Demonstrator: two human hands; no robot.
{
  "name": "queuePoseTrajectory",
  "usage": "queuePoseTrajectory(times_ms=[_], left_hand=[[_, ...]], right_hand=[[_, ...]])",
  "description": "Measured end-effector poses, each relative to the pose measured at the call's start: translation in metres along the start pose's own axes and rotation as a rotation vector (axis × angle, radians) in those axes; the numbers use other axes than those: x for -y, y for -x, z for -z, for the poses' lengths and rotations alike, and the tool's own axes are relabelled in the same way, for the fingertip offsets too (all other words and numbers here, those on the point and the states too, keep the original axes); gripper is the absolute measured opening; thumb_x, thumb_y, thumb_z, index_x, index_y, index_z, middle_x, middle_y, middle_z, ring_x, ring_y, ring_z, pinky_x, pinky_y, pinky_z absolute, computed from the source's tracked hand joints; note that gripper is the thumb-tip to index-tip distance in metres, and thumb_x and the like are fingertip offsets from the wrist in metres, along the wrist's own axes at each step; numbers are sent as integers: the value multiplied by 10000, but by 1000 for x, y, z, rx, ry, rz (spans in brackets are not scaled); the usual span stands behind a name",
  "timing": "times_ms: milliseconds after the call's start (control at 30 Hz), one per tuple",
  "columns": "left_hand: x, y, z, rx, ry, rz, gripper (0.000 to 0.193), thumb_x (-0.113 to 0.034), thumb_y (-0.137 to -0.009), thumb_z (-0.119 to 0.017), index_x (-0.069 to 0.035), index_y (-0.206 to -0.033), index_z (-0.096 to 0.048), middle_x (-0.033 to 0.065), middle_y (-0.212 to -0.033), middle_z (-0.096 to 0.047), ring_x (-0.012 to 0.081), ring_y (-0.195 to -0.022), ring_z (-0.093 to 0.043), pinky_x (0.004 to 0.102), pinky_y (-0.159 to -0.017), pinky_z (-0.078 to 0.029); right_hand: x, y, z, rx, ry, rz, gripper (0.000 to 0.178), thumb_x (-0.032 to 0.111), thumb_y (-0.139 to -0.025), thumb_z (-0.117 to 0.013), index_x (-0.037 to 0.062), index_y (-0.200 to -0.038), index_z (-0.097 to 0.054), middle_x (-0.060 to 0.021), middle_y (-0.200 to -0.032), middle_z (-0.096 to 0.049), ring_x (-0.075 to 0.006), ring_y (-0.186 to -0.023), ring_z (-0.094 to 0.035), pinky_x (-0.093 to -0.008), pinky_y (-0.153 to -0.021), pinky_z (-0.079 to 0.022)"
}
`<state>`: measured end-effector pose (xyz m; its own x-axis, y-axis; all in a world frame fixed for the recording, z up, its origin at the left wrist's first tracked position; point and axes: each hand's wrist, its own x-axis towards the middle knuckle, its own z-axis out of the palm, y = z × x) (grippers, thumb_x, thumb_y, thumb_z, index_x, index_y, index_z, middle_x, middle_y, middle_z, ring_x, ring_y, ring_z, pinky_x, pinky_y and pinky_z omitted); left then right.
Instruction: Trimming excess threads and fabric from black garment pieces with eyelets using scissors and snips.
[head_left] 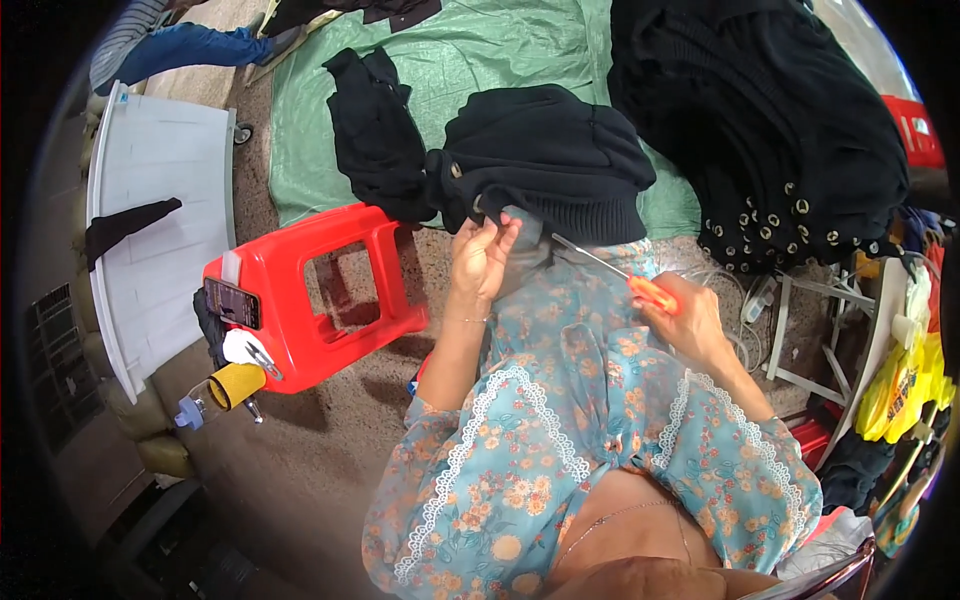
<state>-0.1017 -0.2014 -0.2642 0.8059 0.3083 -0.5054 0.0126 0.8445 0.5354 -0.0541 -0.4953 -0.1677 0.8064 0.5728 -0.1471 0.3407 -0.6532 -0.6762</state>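
Note:
In front of me a black knit garment (550, 160) with a ribbed hem and a metal button or eyelet lies bunched over the near edge of a green sheet and my lap. My left hand (480, 258) is at its near edge, fingers pinched on the dark cloth; a blurred, translucent patch beside the fingertips cannot be made out. My right hand (690, 318) grips orange-handled scissors (652, 292), seen nearly edge-on. Their thin metal blade points left toward the garment, its tip just short of the cloth.
Left of me a red plastic stool (300, 350) bears a phone (232, 303), small metal tools and a yellow roll (238, 385). Beyond it stands a white bin (165, 230) with dark cloth on it. Black garments with metal rings (760, 130) are heaped on the green sheet (480, 50).

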Motion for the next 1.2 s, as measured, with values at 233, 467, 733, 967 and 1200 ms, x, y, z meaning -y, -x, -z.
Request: queuePoseTrajectory(times_ms=[233,467,733,967,1200], left_hand=[[9,15,-7,73,-529,-149,232,2,-938,-490,-27,-1168,-503,73,-1008,-628,162,-871,-625,265,-742,-524],[13,18,-14,74,-315,-137,247,3,-947,-466,-30,-1188,-508,78,-1088,-634,157,-926,-638,274,-747,-540],[57,47,-81,1102,-1573,-255,203,-185,-848,-593,-11,-836,-696,137,-658,-641,222,-621,-643,347,-540,-492],[61,35,-95,1539,-1201,115,368,-148,-868,-574,-28,-1216,-574,196,-1035,-652,330,-1002,-627,399,-869,-489],[-70,-52,45,-504,-721,-160,345,-400,-918,-573,-58,-922,-615,5,-772,-602,72,-587,-514,218,-513,-398]], right_hand=[[14,-8,3,2,-10,-29,260,294,-767,-750,74,-853,-641,-111,-701,-625,-310,-619,-623,-384,-550,-478],[19,-12,12,151,114,-84,283,301,-778,-738,49,-842,-627,-141,-671,-613,-335,-590,-598,-393,-541,-449],[-9,-28,-2,-432,-516,-164,190,163,-898,-651,4,-1001,-644,-47,-798,-666,-115,-723,-620,-259,-653,-481],[-21,-60,26,-658,-512,-78,253,131,-935,-598,-41,-1120,-584,-26,-854,-625,-69,-781,-576,-221,-744,-456],[-28,-67,4,-497,-498,-216,369,173,-923,-630,-46,-1213,-567,-34,-884,-645,-91,-784,-602,-229,-732,-484]])
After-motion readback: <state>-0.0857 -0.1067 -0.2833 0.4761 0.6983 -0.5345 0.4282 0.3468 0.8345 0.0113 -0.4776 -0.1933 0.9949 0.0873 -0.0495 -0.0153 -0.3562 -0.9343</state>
